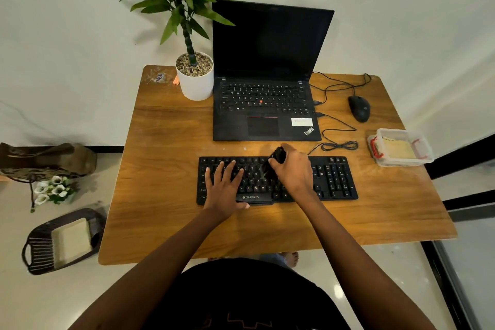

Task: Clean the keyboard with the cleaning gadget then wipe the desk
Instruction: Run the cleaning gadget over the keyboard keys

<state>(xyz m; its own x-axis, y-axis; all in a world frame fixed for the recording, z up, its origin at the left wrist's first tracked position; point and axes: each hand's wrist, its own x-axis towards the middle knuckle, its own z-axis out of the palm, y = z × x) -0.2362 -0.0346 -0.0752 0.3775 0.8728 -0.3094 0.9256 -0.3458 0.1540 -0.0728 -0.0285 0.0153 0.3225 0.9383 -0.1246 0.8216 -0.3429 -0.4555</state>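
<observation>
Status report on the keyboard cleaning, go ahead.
Left hand flat on keyboard. Right hand grips cleaning gadget over the middle keys. Coiled cable behind keyboard, not in the way.

Open black laptop [265,104], potted plant [195,80] beside it, wired mouse [359,108], clear plastic box [401,162], basket [37,252] on floor

left hand [225,190] flat on black keyboard [334,179], right hand [294,171] gripping dark cleaning gadget [278,155], apparently touching the keys
</observation>
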